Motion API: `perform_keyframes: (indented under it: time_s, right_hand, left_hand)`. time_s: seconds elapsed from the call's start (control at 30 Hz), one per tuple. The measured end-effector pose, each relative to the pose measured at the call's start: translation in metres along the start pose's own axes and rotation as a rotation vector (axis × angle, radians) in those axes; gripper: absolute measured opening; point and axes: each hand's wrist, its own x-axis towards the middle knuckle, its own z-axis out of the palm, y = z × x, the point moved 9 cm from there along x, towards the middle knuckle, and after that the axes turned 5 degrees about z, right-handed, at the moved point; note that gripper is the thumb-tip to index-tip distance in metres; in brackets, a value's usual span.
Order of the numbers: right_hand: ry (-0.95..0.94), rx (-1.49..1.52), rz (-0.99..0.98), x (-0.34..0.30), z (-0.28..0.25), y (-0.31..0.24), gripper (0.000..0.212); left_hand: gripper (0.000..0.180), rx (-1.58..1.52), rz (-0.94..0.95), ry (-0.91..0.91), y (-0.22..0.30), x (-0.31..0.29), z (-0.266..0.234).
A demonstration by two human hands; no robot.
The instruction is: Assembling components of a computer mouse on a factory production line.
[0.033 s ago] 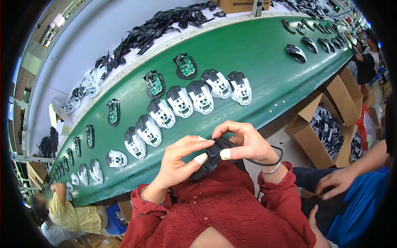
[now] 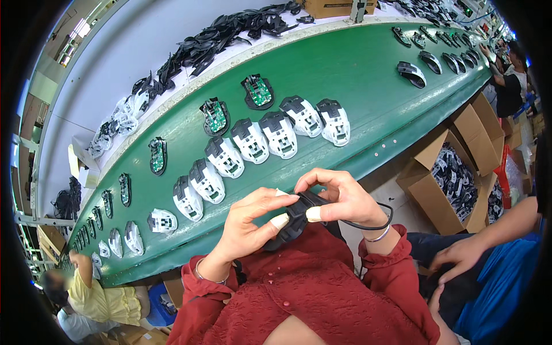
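In front of my red blouse, both hands hold a black plastic piece (image 2: 296,221) that looks like a computer mouse part. My left hand (image 2: 251,221) grips its left side between thumb and fingers. My right hand (image 2: 338,198) pinches the upper right side, the thumb lying on top. Pale coverings wrap both thumb tips. A black cable (image 2: 388,221) loops by my right wrist; where it leads is hidden. Beyond my hands, several white-and-black mouse shells (image 2: 248,141) stand in a row on the green belt (image 2: 356,75). Mouse bases with green circuit boards (image 2: 257,92) lie behind them.
Black plastic parts (image 2: 224,34) are heaped along the ledge behind the belt, with clear plastic bags (image 2: 123,118) further left. An open carton (image 2: 428,198) of parts stands to the right. A co-worker's hand (image 2: 457,259) rests close on my right. Someone in yellow (image 2: 106,299) works at the far left.
My hands and the black piece keep their places. The co-worker's hand at the right has shifted slightly to the left, and the hand of the person in yellow has moved a little.
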Motion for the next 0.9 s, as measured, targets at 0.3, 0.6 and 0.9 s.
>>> perform_keyframes:
  time_s: [0.3, 0.6, 0.9]
  right_hand:
    - [-0.114, 0.123, 0.101, 0.004, 0.011, 0.03, 0.04]
    - [-0.309, 0.215, 0.146, 0.001, 0.033, 0.044, 0.035]
    - [-0.356, 0.376, 0.126, -0.001, 0.046, 0.047, 0.035]
  left_hand:
    - [0.016, 0.084, 0.026, -0.126, 0.007, 0.005, 0.001]
    - [0.013, -0.347, -0.192, -0.264, -0.013, 0.002, 0.015]
    - [0.021, -0.773, -0.42, 0.089, -0.037, -0.016, 0.014]
